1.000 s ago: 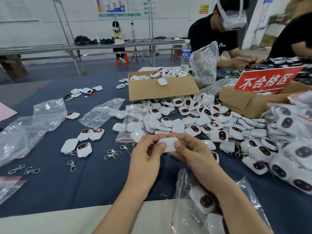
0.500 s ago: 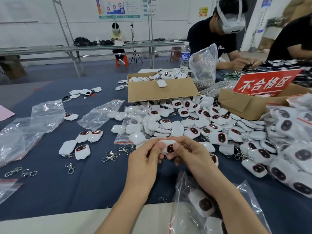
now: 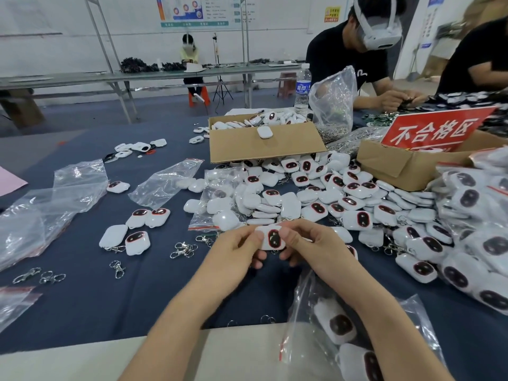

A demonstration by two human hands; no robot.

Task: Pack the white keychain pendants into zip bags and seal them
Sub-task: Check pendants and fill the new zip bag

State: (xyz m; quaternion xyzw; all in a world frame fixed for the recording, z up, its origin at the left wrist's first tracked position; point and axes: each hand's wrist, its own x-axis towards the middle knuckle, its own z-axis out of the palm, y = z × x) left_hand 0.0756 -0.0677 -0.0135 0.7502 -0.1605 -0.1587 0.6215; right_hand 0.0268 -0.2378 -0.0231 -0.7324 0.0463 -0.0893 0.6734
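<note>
Fingers: the thumb tips [image 3: 259, 234] of both hands are closed on one white pendant [image 3: 270, 237], one at each short side, the other fingers curled beneath it.
Left hand [image 3: 236, 251]: pinches the pendant's left edge, holding nothing else.
Right hand [image 3: 310, 248]: pinches the right edge; its forearm lies across the open zip bag [image 3: 324, 312].
Pendant: held just above the cloth, dark oval face up toward the camera, probably so the face can be checked before bagging.
Keyring: something metallic shows under the pendant, but I cannot tell whether a clasp is attached.
Zip bag: near the table edge under the right wrist, mouth toward the hands, at least two pendants already inside; not sealed.
Pendant heap [image 3: 330, 199]: loose stock piled just beyond the hands, within easy reach.
Spare bags [image 3: 165, 182]: empty, lying flat to the left.
Clasps [image 3: 182, 249]: scattered on the cloth, left of the hands.
Surface: dark blue cloth [image 3: 115, 298] over a pale table edge.
Room: a cardboard box [image 3: 264, 144] of pendants and a red sign [image 3: 434, 132] behind; other people are working at the far side.
</note>
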